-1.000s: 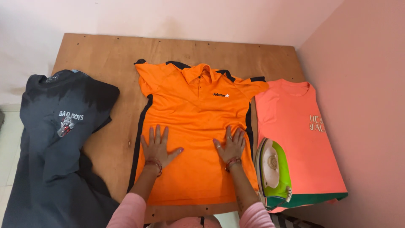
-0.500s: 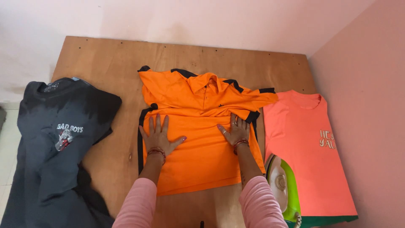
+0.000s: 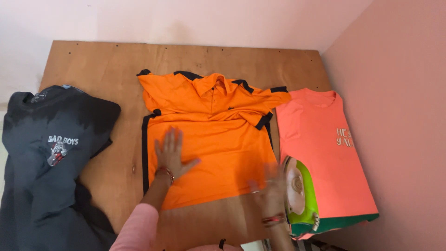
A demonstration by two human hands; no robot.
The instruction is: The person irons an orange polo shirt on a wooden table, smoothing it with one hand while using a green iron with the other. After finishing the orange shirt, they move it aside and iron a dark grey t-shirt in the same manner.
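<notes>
The left hand [image 3: 171, 155] lies flat, fingers spread, on the orange polo shirt [image 3: 209, 139] laid out mid-table [image 3: 102, 65], apparently pinning the cloth; the right hand [image 3: 269, 193], blurred and empty, hovers open just beside the green iron [image 3: 301, 193] resting on the coral shirt [image 3: 325, 153].

Home setting, ironing corner. Plywood board [image 3: 116, 65] set into a corner of pink plastered walls [image 3: 399, 93]. Shirts [image 3: 213, 139] spread on it, dark clothes [image 3: 46, 158] at left, green-and-white iron [image 3: 301, 193] near right.
</notes>
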